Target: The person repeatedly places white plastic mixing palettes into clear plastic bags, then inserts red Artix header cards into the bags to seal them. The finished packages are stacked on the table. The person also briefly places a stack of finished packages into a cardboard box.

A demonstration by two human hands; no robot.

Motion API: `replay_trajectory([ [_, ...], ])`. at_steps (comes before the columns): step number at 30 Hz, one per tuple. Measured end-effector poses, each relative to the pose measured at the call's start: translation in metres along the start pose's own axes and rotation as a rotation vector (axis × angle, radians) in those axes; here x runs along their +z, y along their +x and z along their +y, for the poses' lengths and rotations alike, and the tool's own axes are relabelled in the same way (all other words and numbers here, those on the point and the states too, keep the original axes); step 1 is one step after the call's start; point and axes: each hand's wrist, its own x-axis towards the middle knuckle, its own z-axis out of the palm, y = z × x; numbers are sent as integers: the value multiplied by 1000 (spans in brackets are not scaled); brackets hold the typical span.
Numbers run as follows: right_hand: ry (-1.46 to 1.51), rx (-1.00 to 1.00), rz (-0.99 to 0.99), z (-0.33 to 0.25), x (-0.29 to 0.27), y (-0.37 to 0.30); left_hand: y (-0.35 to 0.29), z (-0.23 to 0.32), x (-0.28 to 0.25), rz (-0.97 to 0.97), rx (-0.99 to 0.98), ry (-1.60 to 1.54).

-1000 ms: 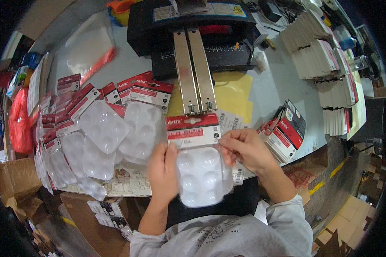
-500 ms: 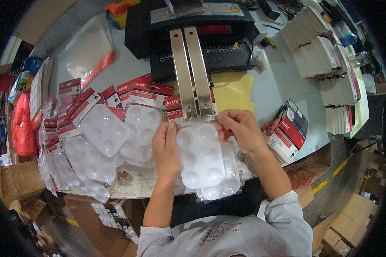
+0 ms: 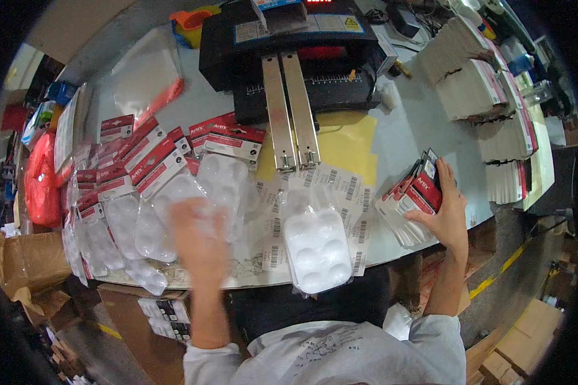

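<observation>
My left hand (image 3: 202, 240) is smeared by motion over the packed palettes at the left; its fingers cannot be made out. My right hand (image 3: 446, 215) grips a pile of red, black and white header cards (image 3: 424, 192), thumb on the front and fingers along the far side. Between the hands, a white plastic paint palette (image 3: 318, 250) in a clear bag lies at the table's front edge, with no hand on it. Under it are sheets of barcode labels (image 3: 273, 228). Finished-looking packs of bagged palettes (image 3: 221, 179) with red cards overlap at the left.
A black machine (image 3: 289, 58) with two metal arms (image 3: 289, 109) stands at the back, over yellow sheets (image 3: 348, 138). Tall stacks of cards (image 3: 456, 77) rise at the right. Clear bags (image 3: 149, 74) lie back left; a red plastic bag (image 3: 42, 179) hangs beyond the left edge.
Both hands have left the carded palette at the metal arms. The left hand has moved left over the packs, where a carded pack has been added; the right hand has reached the card pile.
</observation>
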Motion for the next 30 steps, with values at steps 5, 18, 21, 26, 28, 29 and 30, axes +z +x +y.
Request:
replay_trajectory([
  [5, -18, 25, 43, -19, -9, -2, -43, 47, 49, -214, -44, -415],
  [18, 628, -250, -303, -136, -28, 26, -51, 78, 16, -504, -387, -1252],
  [21, 530, -194, -439, -150, -21, 36, -49, 76, 13, -450, -333, -1170],
  [26, 700, -178, -418, -153, -14, 37, -49, 73, 10, -530, -460, -1337],
  [28, 637, -238, -474, -151, -15, 39, -51, 71, 11, -486, -441, -1210],
  [29, 623, -273, -487, -150, -15, 39, -52, 70, 11, -473, -425, -1144],
  [30, 598, -291, -495, -149, -15, 40, -52, 69, 11, -478, -415, -1103],
])
